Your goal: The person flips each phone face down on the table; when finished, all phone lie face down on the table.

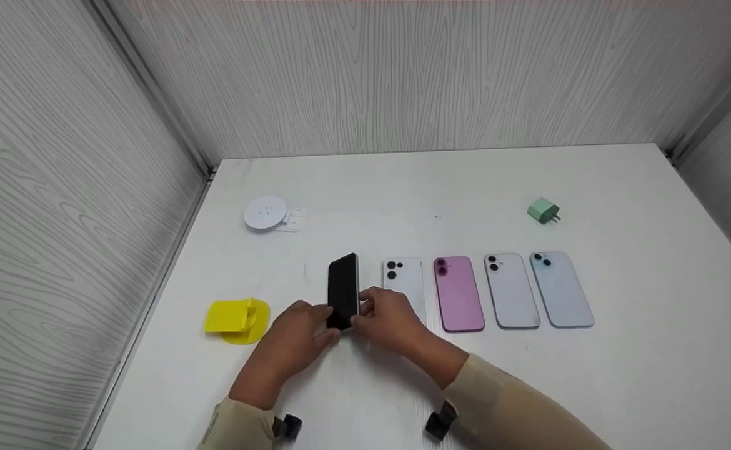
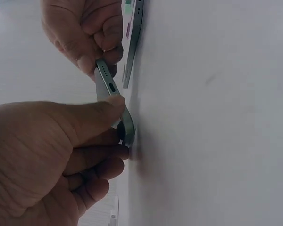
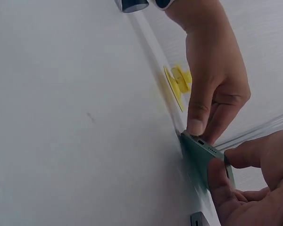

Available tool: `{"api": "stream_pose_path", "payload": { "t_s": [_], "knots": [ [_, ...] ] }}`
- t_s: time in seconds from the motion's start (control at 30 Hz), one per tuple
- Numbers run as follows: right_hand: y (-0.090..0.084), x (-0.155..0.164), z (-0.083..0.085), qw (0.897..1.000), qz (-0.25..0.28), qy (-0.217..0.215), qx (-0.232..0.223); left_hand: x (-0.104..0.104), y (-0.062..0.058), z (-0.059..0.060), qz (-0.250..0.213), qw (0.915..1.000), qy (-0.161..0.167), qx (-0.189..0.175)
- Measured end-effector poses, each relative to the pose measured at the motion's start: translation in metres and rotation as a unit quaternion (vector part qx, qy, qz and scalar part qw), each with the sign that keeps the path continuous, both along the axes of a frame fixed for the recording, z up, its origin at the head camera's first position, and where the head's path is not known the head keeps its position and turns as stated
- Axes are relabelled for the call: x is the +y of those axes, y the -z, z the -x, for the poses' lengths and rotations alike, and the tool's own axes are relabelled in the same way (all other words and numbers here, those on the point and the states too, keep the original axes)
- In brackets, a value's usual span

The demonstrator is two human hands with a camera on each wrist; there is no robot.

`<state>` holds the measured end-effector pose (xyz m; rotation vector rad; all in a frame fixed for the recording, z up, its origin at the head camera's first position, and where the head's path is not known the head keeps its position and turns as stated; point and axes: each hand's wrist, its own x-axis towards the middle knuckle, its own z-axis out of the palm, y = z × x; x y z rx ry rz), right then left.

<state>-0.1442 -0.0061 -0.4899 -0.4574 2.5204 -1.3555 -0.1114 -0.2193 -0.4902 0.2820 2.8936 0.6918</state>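
Both hands tip a dark phone (image 1: 343,290) up on its long edge on the white worktop (image 1: 621,375): the left hand (image 1: 293,340) and right hand (image 1: 387,319) each pinch its near end, steadying it. Beyond lie four phones face down, with a yellow stand (image 1: 237,319) at left.

Five phones are on the counter (image 1: 621,387): one dark phone (image 1: 343,290) tipped up on its edge, one white phone (image 1: 404,281), one pink phone (image 1: 458,294), one silver phone (image 1: 511,290) and one pale blue phone (image 1: 561,289). There are also one yellow stand (image 1: 237,319), one white round charging pad (image 1: 266,213) and one green plug adapter (image 1: 543,211).
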Motion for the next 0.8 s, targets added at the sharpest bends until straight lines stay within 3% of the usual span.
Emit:
{"api": "stream_pose_path", "payload": {
  "t_s": [0.1,0.23,0.4,0.5,0.67,0.8],
  "knots": [
    [-0.003,-0.002,-0.004,1.0,-0.001,0.014,0.015,0.001,0.001,0.01,-0.027,0.9994,-0.022,-0.009],
    [-0.008,-0.005,-0.008,0.998,-0.028,0.021,0.059,0.006,-0.003,0.034,-0.046,0.9967,-0.06,-0.029],
    [-0.013,-0.012,-0.015,0.993,-0.065,0.02,0.101,0.008,-0.015,0.066,-0.053,0.9945,-0.071,-0.056],
    [-0.013,-0.017,-0.019,0.99,-0.081,0.013,0.114,0.005,-0.019,0.08,-0.051,0.9933,-0.073,-0.074],
    [-0.012,-0.022,-0.021,0.985,-0.092,0.005,0.144,-0.001,-0.021,0.09,-0.053,0.9922,-0.065,-0.093],
    [-0.011,-0.023,-0.02,0.986,-0.077,-0.006,0.147,-0.008,-0.022,0.09,-0.099,0.987,-0.064,-0.109]
  ]
}}
